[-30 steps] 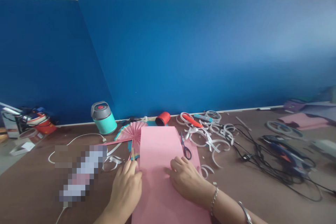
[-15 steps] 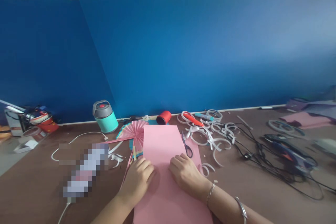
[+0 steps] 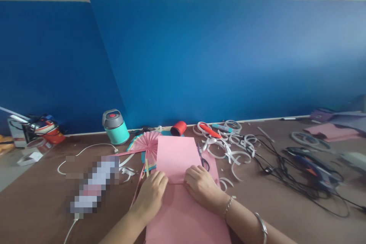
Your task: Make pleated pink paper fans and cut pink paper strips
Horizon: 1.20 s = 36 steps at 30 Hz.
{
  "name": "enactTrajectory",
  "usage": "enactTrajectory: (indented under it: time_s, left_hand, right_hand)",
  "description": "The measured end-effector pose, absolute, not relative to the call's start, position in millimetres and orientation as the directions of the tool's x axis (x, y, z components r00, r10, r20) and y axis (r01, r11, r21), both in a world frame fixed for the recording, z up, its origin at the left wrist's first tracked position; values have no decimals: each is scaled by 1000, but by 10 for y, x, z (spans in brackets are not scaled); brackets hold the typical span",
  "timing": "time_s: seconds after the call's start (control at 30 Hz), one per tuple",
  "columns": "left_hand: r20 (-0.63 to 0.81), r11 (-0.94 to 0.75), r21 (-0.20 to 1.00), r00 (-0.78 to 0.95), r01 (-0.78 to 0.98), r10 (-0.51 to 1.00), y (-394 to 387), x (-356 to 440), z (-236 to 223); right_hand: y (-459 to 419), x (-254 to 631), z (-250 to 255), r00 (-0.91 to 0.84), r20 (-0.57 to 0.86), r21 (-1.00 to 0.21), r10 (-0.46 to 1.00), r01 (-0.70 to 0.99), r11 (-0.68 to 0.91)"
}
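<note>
A pink sheet of paper (image 3: 180, 158) lies in front of me, with a straight edge or fold running across it between my hands. My left hand (image 3: 153, 192) grips it at the left end of that edge, fingers curled and the thumb hidden. At the right end, my right hand (image 3: 203, 187) holds the same sheet with bent fingers. More pink paper (image 3: 188, 217) extends beneath toward me. Dark-handled scissors (image 3: 204, 163) lie just beyond my right hand. Past my left hand is a pleated pink paper fan (image 3: 147, 145) with blue and yellow edging.
A turquoise flask (image 3: 117, 131) and a red thread spool (image 3: 178, 128) stand near the blue partition (image 3: 214, 57). White strips (image 3: 219, 148), a red-orange tool (image 3: 210, 130) and black cables (image 3: 286, 175) spread to the right. A blurred-out object (image 3: 95, 185) with a white cable lies left.
My left hand has moved right, onto the paper. A straight crosswise edge now shows between my hands where the sheet looked smooth. My right hand has shifted only slightly.
</note>
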State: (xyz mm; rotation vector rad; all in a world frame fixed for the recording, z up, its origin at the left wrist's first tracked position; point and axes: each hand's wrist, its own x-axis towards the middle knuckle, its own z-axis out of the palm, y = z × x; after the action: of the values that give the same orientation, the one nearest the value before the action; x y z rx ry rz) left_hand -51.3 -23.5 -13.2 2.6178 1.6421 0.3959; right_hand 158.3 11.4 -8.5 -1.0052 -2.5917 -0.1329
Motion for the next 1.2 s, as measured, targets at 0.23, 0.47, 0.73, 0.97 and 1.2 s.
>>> enactTrajectory:
  time_s: [0.23,0.47,0.73,0.97,1.2]
  left_hand:
    - [313,-444,236,365,864,877,-229,-567,-176]
    - [297,-408,305,321,861,900,-192,-559,-122]
    - [321,-366,288,271,885,907,-163,-538,-118]
    - [300,-323,272,239,906,924,-137,-531,-119]
    - [310,-313,271,226,910,924,-124,-537,-151]
  right_hand:
    - [131,1646,-78,-635,293,-242,715,674,698]
    - [191,1692,-70,-502,217,-468,837,699,541]
    - [245,1710,-113,-457,225,-442,861,739,508]
    - [268,1698,-113,-366,172,-517,915,757,400]
    - [293,1737,-81,-348,127,-553,929,752,358]
